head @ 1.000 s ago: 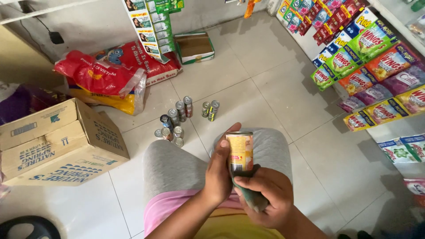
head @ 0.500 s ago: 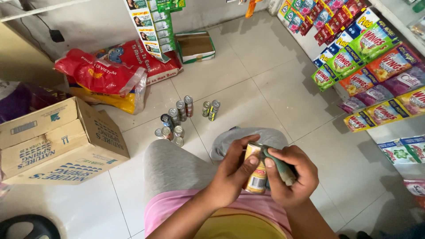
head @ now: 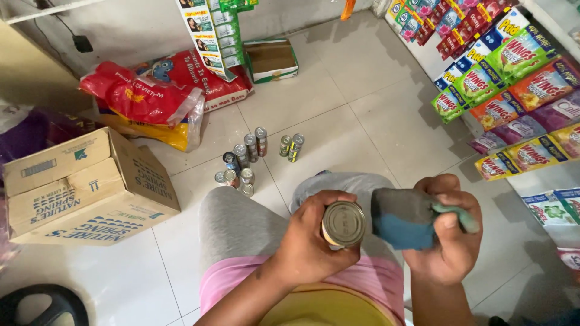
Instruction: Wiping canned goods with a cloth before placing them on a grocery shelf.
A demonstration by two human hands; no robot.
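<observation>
While the left hand [head: 311,244] has a full grip around the can [head: 342,224] (right hand [head: 450,232] pinches a cloth [head: 406,218] just beside it), a hard wipe might knock it floorward.

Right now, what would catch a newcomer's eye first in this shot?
Low in the centre, the left hand grips a metal can with its end towards the camera, while the right hand holds a dark blue cloth right beside it. Beyond the knees, a cluster of small cans stands on the white tiled floor. A cardboard box sits at left; bright packets line the right.
</observation>
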